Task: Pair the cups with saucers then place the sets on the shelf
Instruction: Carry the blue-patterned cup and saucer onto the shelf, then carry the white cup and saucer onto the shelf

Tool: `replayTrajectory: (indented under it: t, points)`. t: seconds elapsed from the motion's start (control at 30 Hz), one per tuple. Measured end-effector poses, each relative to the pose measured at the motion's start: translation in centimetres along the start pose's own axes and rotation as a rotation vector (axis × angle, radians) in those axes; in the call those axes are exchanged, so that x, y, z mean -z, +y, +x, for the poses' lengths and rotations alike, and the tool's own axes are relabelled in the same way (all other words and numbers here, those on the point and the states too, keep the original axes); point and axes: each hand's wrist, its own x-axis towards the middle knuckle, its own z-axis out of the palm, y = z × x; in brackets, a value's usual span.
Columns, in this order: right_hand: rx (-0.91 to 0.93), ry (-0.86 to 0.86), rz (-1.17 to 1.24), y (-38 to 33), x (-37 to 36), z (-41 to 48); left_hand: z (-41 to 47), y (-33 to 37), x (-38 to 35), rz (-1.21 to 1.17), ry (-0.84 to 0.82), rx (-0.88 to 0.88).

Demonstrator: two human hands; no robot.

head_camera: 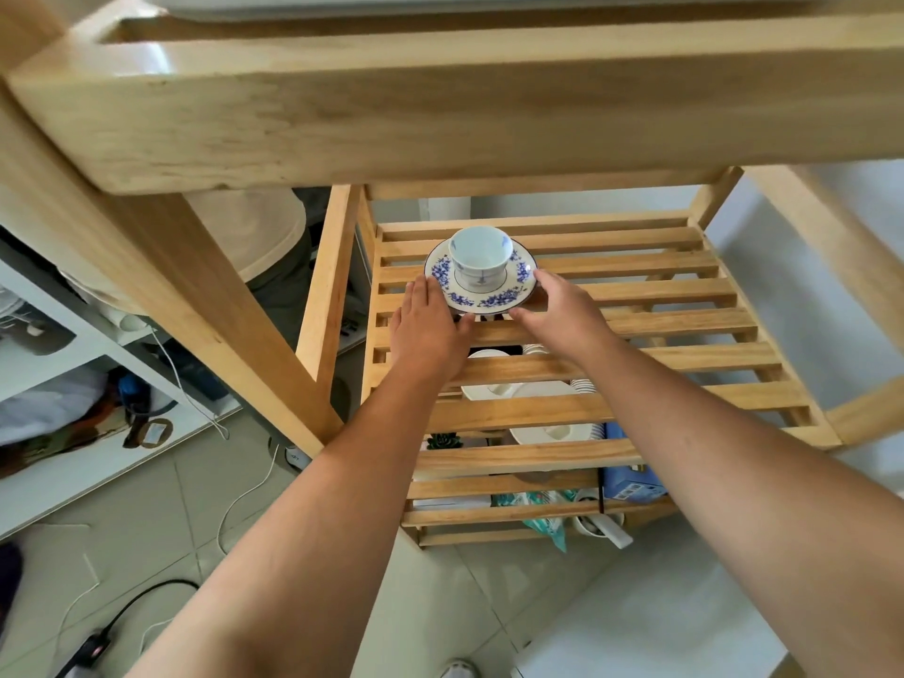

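Observation:
A white cup (480, 256) with small blue marks stands upright in the middle of a white saucer (508, 296) with a blue flower rim. The set is at the back left of the slatted wooden shelf (636, 291). My left hand (430, 330) grips the saucer's left rim. My right hand (562, 310) grips its right and front rim. I cannot tell whether the saucer rests on the slats or hovers just above them.
A thick wooden top board (440, 105) overhangs the shelf close above the cup. White dishes (543, 428), paper cups and a blue box (631, 482) lie on the level below. Cables (235, 506) and a power strip lie on the tiled floor at left.

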Motion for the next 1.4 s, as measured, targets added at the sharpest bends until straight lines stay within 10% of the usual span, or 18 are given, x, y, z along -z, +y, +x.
replayTrajectory:
  t: [0.47,0.9,1.2,1.4]
  points:
    - [-0.131,0.234,0.251,1.8,10.4,-17.7,-12.4,8.7,5.2,-0.134,-0.068,-0.431]
    - [-0.585,0.912,0.186,7.8,22.5,-45.0,-29.0,26.6,0.1,-0.287,-0.508,-1.094]
    - [-0.905,1.191,0.29,12.0,19.3,-58.3,-38.5,28.5,-5.9,-0.185,-0.872,-1.084]
    - [-1.127,1.024,0.292,15.4,15.0,-60.5,-41.0,26.2,-8.9,-0.117,-1.051,-0.874]
